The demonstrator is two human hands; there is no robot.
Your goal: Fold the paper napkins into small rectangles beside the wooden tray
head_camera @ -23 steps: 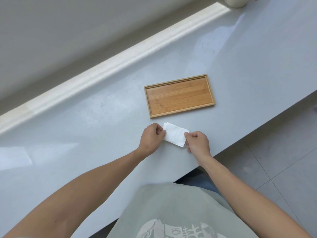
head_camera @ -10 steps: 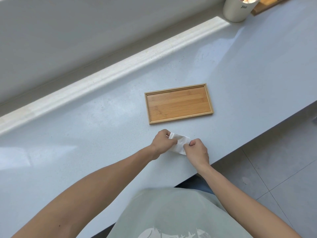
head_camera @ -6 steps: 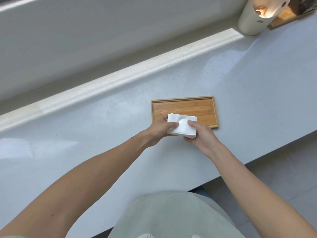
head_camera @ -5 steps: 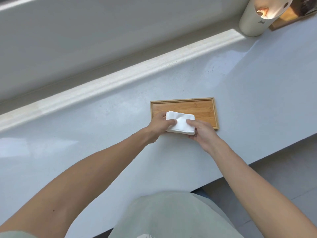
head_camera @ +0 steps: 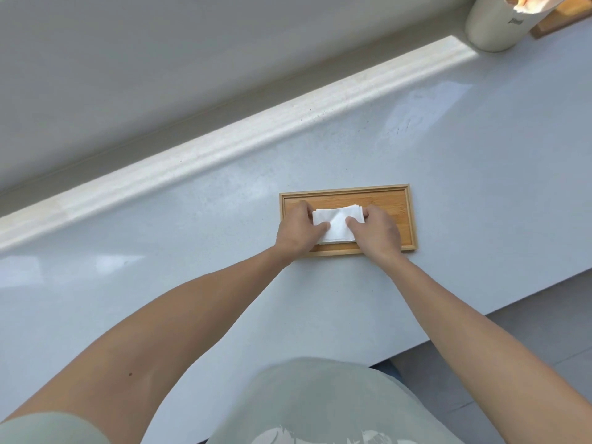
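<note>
- Over the wooden tray (head_camera: pixel 402 216): one folded paper napkin (head_camera: pixel 336 227), white, a small rectangle with layered edges showing along its right and near sides.
- Count of hands on it: two. My left hand (head_camera: pixel 296 233) pinches the napkin's left end, thumb on top, fingers curled behind the far edge.
- My right hand (head_camera: pixel 378 230) pinches the right end in the same manner, thumb on top, fingers curled round the far right corner.
- Whether the napkin rests on the tray floor or is held just above it, I cannot tell; my hands cover its near corners.
- Trays: one on the counter (head_camera: pixel 192 267), rectangular, raised rim all round, long side running left to right. Contents: the napkin only, over its left and middle part; bare wood shows to the right of my right hand.
- Counter: pale grey, glossy, one raised light ledge (head_camera: pixel 224 149) along its far side.
- Far right corner: one off-white cylindrical container (head_camera: pixel 493 25); what sits in its top is cut off by the frame edge and I cannot identify it.
- Just beside that container: one wooden piece (head_camera: pixel 563 17), only partly in view.
</note>
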